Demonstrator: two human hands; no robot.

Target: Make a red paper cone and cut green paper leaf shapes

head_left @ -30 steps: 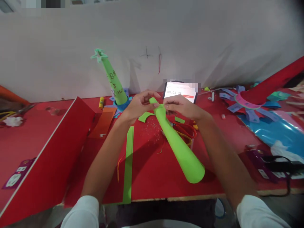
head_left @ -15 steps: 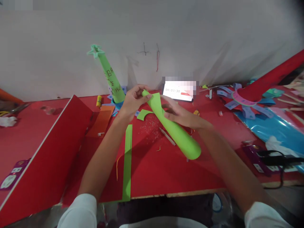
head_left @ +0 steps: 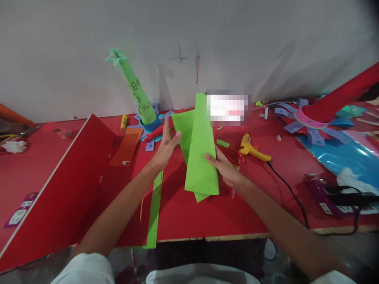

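Observation:
A bright green craft sheet (head_left: 201,157) is held up over the red table, partly unrolled, with a loose flap spreading to the left. My right hand (head_left: 226,167) grips its right edge, thumb on the front and fingers behind. Close by the flap, my left hand (head_left: 167,148) is open, thumb and fingers apart; whether it touches the flap is hard to tell. Below the left hand lies a long green strip (head_left: 154,213). A yellow glue gun (head_left: 251,149) with a black cord lies right of my right hand, near a red loop-shaped handle (head_left: 235,156) partly hidden.
Behind my left hand stands a green paper cone (head_left: 139,94) topped with a star. A red board (head_left: 65,189) stands upright at left. An orange sheet (head_left: 127,146) and glue stick (head_left: 123,122) lie nearby. At right are a red cone (head_left: 340,102) and blue sheet (head_left: 331,157).
The green sheet was rolled into a slanting narrow cone; now it is upright and loosened. My left hand has come off its tip and moved down. The glue gun has come into view.

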